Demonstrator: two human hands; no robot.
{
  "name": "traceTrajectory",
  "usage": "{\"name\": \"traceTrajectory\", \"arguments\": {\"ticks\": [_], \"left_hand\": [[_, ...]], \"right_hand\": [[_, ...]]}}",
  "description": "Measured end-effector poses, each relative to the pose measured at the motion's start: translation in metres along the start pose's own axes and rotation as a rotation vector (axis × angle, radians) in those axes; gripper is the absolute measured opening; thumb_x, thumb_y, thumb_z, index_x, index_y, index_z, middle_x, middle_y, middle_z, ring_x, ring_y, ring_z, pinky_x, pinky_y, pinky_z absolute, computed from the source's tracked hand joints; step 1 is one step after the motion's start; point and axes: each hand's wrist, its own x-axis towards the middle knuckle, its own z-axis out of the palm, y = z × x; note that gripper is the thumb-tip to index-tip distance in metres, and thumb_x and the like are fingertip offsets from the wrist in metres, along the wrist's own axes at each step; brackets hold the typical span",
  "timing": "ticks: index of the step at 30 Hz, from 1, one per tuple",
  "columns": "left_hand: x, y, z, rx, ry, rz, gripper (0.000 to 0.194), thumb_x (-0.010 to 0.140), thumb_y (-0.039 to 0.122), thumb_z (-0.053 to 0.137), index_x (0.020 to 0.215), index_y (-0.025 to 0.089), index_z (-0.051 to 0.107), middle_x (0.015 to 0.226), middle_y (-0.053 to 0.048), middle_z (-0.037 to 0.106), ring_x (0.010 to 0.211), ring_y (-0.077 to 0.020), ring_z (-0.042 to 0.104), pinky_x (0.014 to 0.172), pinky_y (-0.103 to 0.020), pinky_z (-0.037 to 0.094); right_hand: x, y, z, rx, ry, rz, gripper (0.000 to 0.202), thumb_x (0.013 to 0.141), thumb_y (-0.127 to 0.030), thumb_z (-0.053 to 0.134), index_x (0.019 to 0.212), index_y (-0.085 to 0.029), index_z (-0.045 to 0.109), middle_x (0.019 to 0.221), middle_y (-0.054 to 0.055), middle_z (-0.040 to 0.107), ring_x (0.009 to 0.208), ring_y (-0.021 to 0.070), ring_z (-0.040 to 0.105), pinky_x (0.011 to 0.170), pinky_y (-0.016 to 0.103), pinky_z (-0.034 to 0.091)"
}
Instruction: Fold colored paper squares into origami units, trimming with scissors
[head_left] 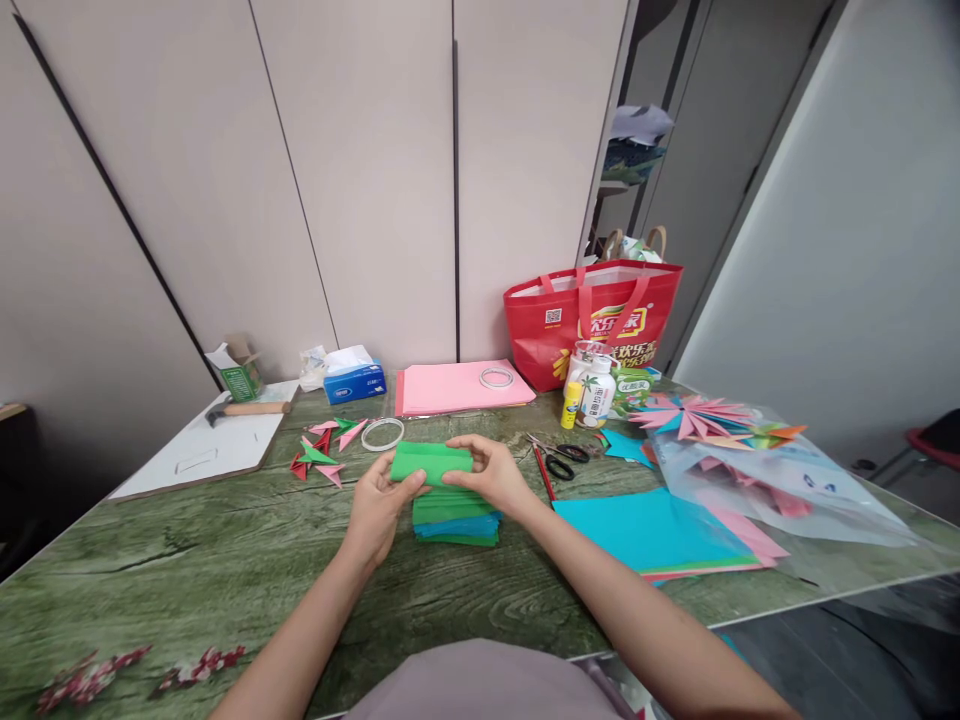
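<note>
Left hand (pixel 379 503) and right hand (pixel 492 473) pinch green paper (pixel 429 462) between them, paper stack (pixel 456 520) just below on bench (pixel 300 570). Likely folding: best match edges first, then press crease evenly outward from middle.

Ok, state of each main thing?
Green paper piece, held in left hand and right hand
Green-and-blue paper stack, edges uneven
Black-handled metal scissors, lying flat
Yellow cylindrical glue stick, upright
Red printed bag, upright
Blue tissue box, tissue protruding
Wooden-handled hammer, lying flat
Green cardboard carton, flaps open
</note>
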Motion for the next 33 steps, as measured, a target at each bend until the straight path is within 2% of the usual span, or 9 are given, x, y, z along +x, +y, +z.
{"name": "traceTrajectory", "arguments": {"ticks": [2,4,11,17,24,28,33], "left_hand": [[0.0002,0.0007,0.0003,-0.015,0.014,0.000,0.043,0.055,0.024,0.074,0.093,0.014,0.057,0.083,-0.004,0.067,0.073,-0.0165,0.062,0.071,-0.032,0.050],[0.0011,0.0006,-0.0003,-0.019,0.035,0.005,0.043,0.054,0.023,0.074,0.092,0.014,0.057,0.082,-0.004,0.067,0.072,-0.0162,0.062,0.071,-0.031,0.050],[0.0013,-0.0011,-0.0007,-0.035,0.016,-0.019,0.043,0.054,0.023,0.074,0.093,0.013,0.058,0.087,-0.006,0.067,0.076,-0.0177,0.063,0.073,-0.033,0.049],[0.0007,-0.0030,-0.0002,-0.035,0.052,-0.049,0.037,0.055,0.023,0.074,0.087,0.011,0.061,0.083,-0.005,0.068,0.072,-0.0167,0.062,0.069,-0.031,0.051],[0.0030,-0.0045,-0.0034,-0.015,0.084,-0.062,0.032,0.055,0.023,0.073,0.082,0.011,0.062,0.079,-0.004,0.067,0.068,-0.0157,0.061,0.065,-0.030,0.052],[0.0032,-0.0064,-0.0034,-0.005,0.075,-0.077,0.035,0.053,0.023,0.074,0.084,0.011,0.062,0.079,-0.005,0.067,0.068,-0.0158,0.061,0.065,-0.030,0.053],[0.0018,-0.0045,0.0000,0.013,0.071,-0.035,0.044,0.056,0.026,0.072,0.096,0.013,0.058,0.084,-0.004,0.064,0.069,-0.0153,0.060,0.061,-0.031,0.055]], "right_hand": [[0.0004,-0.0015,-0.0007,0.065,-0.041,-0.008,0.053,0.052,-0.029,0.073,0.101,-0.018,0.055,0.093,0.004,0.062,0.078,0.0148,0.059,0.069,0.026,0.049],[-0.0002,-0.0033,-0.0004,0.082,-0.068,-0.001,0.056,0.052,-0.027,0.073,0.103,-0.019,0.053,0.092,0.003,0.061,0.083,0.0154,0.058,0.075,0.029,0.048],[-0.0025,-0.0013,0.0031,0.185,-0.083,0.105,0.050,0.059,-0.030,0.068,0.104,-0.020,0.050,0.082,0.001,0.060,0.065,0.0136,0.060,0.053,0.026,0.053],[-0.0028,-0.0003,0.0043,0.183,-0.072,0.102,0.045,0.058,-0.031,0.068,0.098,-0.019,0.053,0.078,0.000,0.058,0.064,0.0131,0.058,0.050,0.024,0.053],[-0.0042,-0.0014,0.0069,0.011,-0.055,0.024,0.035,0.066,-0.032,0.062,0.098,-0.020,0.059,0.072,0.000,0.058,0.054,0.0097,0.050,0.049,0.022,0.047],[-0.0035,0.0013,0.0057,-0.140,0.021,-0.078,0.031,0.065,-0.031,0.063,0.094,-0.019,0.064,0.073,0.001,0.061,0.058,0.0107,0.048,0.053,0.022,0.042],[-0.0045,0.0022,0.0057,-0.138,0.023,-0.079,0.034,0.067,-0.033,0.062,0.098,-0.020,0.065,0.073,0.001,0.064,0.056,0.0111,0.048,0.054,0.023,0.040]]}}
